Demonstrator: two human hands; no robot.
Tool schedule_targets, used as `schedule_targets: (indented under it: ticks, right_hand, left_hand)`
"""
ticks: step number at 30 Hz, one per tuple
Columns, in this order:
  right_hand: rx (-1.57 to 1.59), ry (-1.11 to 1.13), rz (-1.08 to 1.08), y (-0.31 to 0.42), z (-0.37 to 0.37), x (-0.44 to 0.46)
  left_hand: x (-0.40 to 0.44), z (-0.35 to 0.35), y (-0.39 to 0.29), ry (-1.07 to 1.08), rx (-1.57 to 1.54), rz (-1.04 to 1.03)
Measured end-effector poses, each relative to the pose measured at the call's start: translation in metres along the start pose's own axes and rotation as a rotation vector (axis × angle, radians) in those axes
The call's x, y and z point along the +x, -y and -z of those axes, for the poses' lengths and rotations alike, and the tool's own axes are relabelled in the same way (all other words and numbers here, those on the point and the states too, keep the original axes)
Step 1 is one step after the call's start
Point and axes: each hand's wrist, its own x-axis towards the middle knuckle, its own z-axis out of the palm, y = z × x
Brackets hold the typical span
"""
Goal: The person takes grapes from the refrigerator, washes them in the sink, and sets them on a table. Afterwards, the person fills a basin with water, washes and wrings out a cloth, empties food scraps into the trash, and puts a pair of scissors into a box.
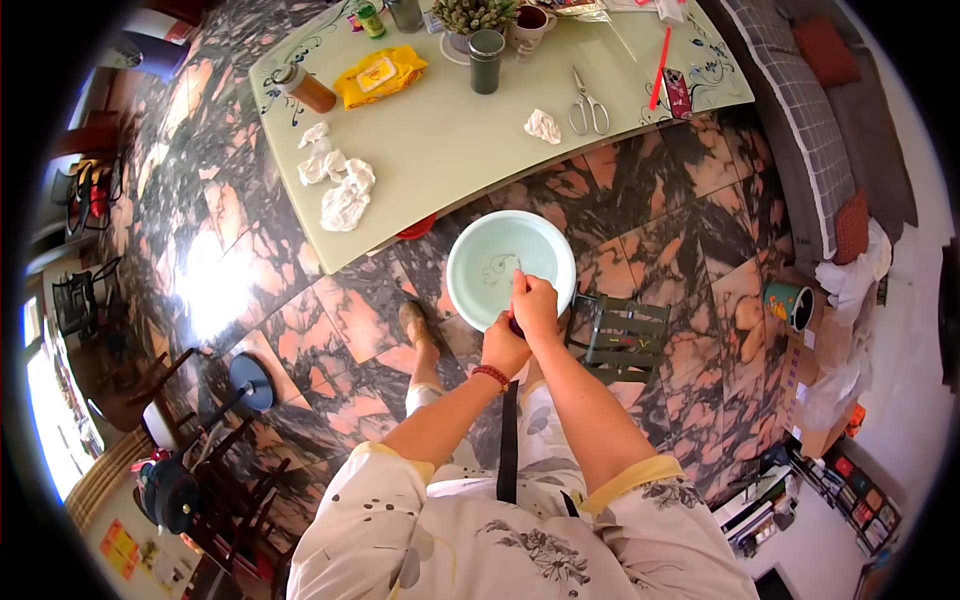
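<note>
Above the pale basin (460,270), near its front rim, my two hands are close together. My left hand (505,347), with a red bead bracelet at its wrist, is closed around a small dark purple thing (515,326) that shows only in part; its kind is hidden. My right hand (536,306) is just ahead of it, fingers closed and pointing into the basin. Whatever the right fingers pinch is too small to make out. A few thin dark lines show on the basin's inside bottom.
The glass-topped table (450,140) bears crumpled tissues (347,195), scissors (588,105), a yellow wipes pack (380,76), a grey tumbler (486,62), a bottle (305,88) and a phone (677,93). A dark slatted stool (627,335) stands right of the basin; a sofa (790,120) lies beyond.
</note>
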Motion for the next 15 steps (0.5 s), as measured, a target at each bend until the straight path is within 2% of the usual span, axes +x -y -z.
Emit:
schedule_targets:
  ticks: [2, 5, 15]
  right_hand:
    - [0.009, -0.010, -0.011, 0.001, 0.000, 0.000]
    - [0.030, -0.087, 0.103, -0.006, -0.007, 0.003]
    - [0.248, -0.033, -0.013, 0.009, 0.002, -0.006]
  left_hand:
    - [-0.001, 0.001, 0.000, -0.006, 0.005, -0.009]
    - [-0.004, 0.005, -0.004, -0.017, 0.035, -0.042]
    - [-0.008, 0.017, -0.007, -0.018, 0.304, -0.170]
